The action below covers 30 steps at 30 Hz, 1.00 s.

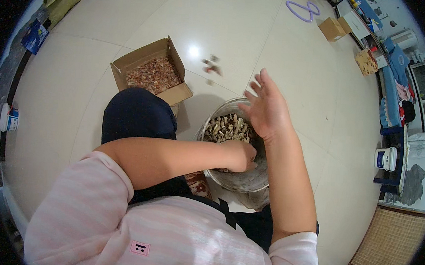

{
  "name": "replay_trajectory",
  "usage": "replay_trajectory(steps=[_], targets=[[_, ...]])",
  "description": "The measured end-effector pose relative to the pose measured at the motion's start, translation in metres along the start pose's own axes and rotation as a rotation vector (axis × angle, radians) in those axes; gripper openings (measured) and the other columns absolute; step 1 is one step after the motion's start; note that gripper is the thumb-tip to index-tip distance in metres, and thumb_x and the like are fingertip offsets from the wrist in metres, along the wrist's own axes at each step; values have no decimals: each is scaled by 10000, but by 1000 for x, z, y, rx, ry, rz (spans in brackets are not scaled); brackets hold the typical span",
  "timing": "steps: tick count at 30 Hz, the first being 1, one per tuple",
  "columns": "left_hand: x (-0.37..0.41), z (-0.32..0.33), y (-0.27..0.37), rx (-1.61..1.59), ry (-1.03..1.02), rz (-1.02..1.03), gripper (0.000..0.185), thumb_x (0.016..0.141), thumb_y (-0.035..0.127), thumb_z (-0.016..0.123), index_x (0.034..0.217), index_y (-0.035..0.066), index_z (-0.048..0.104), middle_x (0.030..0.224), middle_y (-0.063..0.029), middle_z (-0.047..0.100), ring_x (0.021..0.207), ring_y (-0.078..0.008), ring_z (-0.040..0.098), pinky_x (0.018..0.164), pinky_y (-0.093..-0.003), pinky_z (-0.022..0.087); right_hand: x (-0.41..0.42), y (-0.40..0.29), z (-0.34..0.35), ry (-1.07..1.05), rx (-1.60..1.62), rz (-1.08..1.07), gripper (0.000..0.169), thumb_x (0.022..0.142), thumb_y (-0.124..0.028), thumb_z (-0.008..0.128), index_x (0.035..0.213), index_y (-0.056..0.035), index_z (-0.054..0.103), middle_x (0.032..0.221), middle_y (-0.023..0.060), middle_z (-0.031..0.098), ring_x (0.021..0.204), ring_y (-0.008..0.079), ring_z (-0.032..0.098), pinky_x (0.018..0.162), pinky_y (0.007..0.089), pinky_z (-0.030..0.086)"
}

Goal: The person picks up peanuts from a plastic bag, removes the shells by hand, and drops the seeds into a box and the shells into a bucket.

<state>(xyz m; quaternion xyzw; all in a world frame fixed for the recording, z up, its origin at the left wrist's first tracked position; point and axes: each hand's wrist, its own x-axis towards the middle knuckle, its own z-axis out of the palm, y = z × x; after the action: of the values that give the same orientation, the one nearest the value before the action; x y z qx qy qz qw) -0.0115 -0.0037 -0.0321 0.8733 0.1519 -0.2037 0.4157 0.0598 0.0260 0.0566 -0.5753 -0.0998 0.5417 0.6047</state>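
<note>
A round, stained bucket (236,187) stands before me, partly filled with small curled grey-brown pieces (227,128). My left hand (238,156) reaches across into the bucket, fingers bent and pointing down; what they hold, if anything, is hidden. Raised over the bucket's right rim is my right hand (267,108), its fingers spread and nothing in it. Several blurred small pieces (212,69) are in the air or on the floor beyond the bucket; which, I cannot tell. An open cardboard box (172,94) at the upper left holds many reddish-brown bits (153,75).
My dark-clad knee (139,116) is close to the box's near side. On the tiled floor (298,72) farther off lie a purple hose loop (298,16) and a small cardboard box (331,29). A white tub (385,158) stands at the right.
</note>
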Motion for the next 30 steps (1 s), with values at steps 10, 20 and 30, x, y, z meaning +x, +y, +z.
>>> replay_trajectory(steps=[10,20,30], targets=[[-6,-35,-3,-1642,32,-215,427,914,434,312,1017,86,538,782,-1,544,572,-80,436,434,-208,271,-65,30,-121,79,-585,-332,228,874,-134,499,1058,-12,554,1079,69,557,993,144,500,871,258,375],[5,-21,12,-1632,-25,-131,443,902,479,318,996,94,516,776,-2,531,593,-71,458,404,-196,269,-79,63,-130,-89,-1195,-784,366,699,-21,630,1053,-98,579,1232,157,418,1160,309,383,960,386,319],[9,-14,34,-1134,296,16,251,858,200,537,1061,53,541,836,-6,533,658,-44,502,452,-158,362,-74,47,-155,93,-191,-300,155,813,-137,610,881,-13,545,824,54,602,725,119,569,636,231,465]])
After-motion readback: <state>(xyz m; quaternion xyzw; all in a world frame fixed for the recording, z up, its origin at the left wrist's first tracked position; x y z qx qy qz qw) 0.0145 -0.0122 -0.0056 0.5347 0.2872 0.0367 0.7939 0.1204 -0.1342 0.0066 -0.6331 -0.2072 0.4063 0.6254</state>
